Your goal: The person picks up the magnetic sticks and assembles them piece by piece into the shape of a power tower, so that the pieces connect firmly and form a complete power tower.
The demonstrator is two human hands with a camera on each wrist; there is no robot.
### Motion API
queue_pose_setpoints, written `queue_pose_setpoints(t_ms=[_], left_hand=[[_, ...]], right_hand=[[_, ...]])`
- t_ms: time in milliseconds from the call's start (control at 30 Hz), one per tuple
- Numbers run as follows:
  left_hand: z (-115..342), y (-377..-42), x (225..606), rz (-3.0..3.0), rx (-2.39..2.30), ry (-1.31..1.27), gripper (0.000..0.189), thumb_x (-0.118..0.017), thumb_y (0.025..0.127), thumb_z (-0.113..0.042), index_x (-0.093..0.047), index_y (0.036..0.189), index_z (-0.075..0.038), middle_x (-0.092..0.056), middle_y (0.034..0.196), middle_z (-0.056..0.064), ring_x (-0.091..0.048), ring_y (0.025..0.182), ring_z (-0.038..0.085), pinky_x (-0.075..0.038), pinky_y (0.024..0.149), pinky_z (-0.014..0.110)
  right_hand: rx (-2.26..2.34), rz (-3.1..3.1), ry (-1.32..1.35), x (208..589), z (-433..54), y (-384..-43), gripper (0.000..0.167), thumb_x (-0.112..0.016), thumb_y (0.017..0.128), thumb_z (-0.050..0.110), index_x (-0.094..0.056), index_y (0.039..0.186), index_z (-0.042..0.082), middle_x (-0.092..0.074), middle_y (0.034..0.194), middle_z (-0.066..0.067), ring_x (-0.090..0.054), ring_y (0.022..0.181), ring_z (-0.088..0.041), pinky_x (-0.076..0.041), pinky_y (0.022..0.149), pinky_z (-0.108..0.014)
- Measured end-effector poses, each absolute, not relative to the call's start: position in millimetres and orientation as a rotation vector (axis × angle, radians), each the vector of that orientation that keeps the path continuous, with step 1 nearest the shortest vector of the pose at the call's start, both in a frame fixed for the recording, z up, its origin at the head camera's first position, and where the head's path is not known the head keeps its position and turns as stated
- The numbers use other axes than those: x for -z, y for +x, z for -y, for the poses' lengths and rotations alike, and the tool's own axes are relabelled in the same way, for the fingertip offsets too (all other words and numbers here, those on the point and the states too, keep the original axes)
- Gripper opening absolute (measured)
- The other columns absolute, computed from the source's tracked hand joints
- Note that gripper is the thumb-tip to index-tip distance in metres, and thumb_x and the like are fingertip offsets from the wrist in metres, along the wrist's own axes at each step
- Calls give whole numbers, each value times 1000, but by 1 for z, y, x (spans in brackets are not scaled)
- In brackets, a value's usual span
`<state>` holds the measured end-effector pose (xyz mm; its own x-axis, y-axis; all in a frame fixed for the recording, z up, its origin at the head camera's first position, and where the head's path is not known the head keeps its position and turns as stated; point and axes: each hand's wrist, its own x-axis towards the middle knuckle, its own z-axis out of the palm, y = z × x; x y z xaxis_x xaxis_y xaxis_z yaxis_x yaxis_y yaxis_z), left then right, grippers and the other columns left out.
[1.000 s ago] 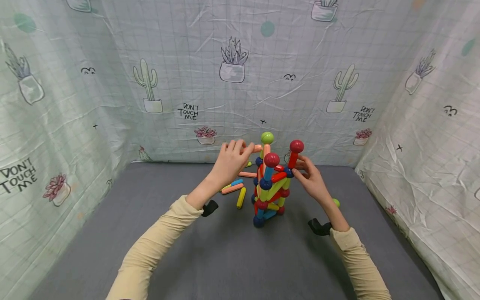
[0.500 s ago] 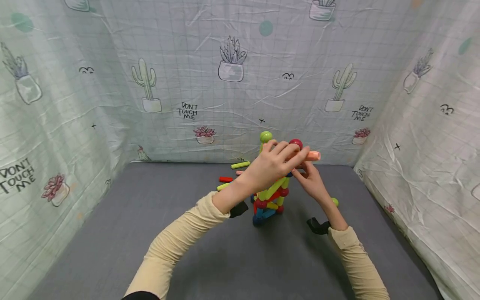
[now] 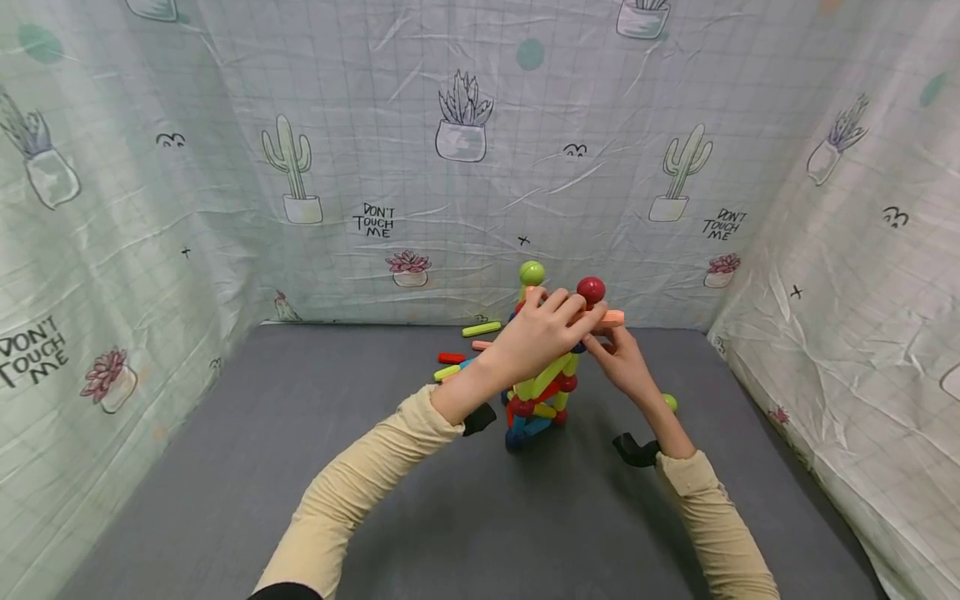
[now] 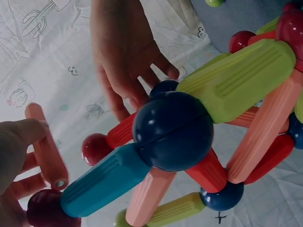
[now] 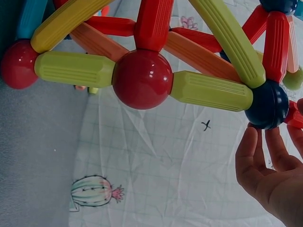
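Note:
A tower of coloured magnetic rods and balls [image 3: 551,387] stands on the dark table, partly hidden by my left hand [image 3: 536,332]. That hand reaches across the tower's top and pinches a salmon magnetic rod [image 3: 613,318]. In the left wrist view, the rod [image 4: 48,149] slants between thumb and fingers, its lower end close to a dark red ball [image 4: 49,208]. My right hand [image 3: 624,358] is at the tower's upper right corner. In the right wrist view, its fingers hold a dark blue ball [image 5: 267,105] at that corner, from which a red rod sticks out.
Loose rods lie on the table left of the tower, among them a lime rod [image 3: 482,330] and a red rod [image 3: 452,358]. A lime ball [image 3: 669,402] sits beside my right wrist. A printed cloth [image 3: 360,150] hangs behind and along both sides.
My left hand has moved right across the tower with the salmon rod, then drawn it slightly back left and down. My right hand stays at the same corner.

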<state>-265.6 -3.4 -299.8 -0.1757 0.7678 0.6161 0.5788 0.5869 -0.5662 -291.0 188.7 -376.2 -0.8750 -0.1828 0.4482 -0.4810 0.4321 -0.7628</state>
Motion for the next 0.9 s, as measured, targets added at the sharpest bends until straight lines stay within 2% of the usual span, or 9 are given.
queue_pose_setpoints(t_ms=[133, 333, 400, 533, 700, 800, 900], left_hand=[[3, -265, 297, 1846, -254, -1093, 45, -57, 87, -29, -46, 129, -19, -56, 103, 1, -51, 93, 18, -42, 75, 31], [4, -266, 296, 1847, -266, -1112, 44, -55, 87, -29, -46, 130, -20, -55, 104, 2, -50, 93, 18, -42, 78, 34], [4, -265, 296, 1864, -287, -1110, 43, -55, 87, -29, -47, 129, -21, -54, 103, 2, -49, 92, 18, -40, 79, 35], [2, -262, 298, 1916, -438, -1038, 39, -55, 87, -29, -50, 126, -23, -55, 100, 2, -50, 93, 18, -40, 83, 38], [-5, -260, 305, 1949, -606, -881, 20, -50, 91, -24, -64, 105, -18, -57, 90, 0, -50, 88, 17, -41, 83, 39], [-9, -261, 309, 1940, -630, -826, 21, -48, 92, -18, -68, 88, -16, -57, 83, -1, -49, 82, 16, -41, 84, 40], [-13, -264, 312, 1937, -648, -799, 23, -49, 91, -13, -69, 82, -16, -57, 81, -1, -49, 82, 17, -41, 87, 42]], right_hand=[[-1430, 2391, 575, 375, -189, -290, 46, -48, 92, 19, -35, 134, 4, -44, 129, -17, -49, 107, -29, -46, 80, -21], [-1424, 2390, 585, 375, -189, -290, 47, -48, 92, 19, -34, 134, 4, -42, 131, -17, -49, 109, -30, -47, 84, -35], [-1425, 2386, 588, 376, -188, -290, 47, -48, 92, 20, -35, 134, 4, -42, 131, -16, -49, 108, -25, -47, 84, -34], [-1435, 2376, 592, 377, -189, -293, 46, -48, 92, 21, -35, 133, 6, -44, 129, -16, -48, 103, -7, -46, 79, -23], [-1465, 2351, 644, 376, -192, -298, 44, -46, 93, 14, -34, 134, 4, -46, 126, -22, -48, 97, 4, -46, 73, -16], [-1495, 2346, 662, 375, -193, -299, 42, -44, 93, 10, -35, 134, 4, -47, 124, -23, -49, 96, 3, -47, 72, -16], [-1505, 2351, 667, 374, -193, -299, 43, -43, 94, 11, -33, 135, 4, -47, 124, -23, -49, 96, 4, -46, 72, -15]])
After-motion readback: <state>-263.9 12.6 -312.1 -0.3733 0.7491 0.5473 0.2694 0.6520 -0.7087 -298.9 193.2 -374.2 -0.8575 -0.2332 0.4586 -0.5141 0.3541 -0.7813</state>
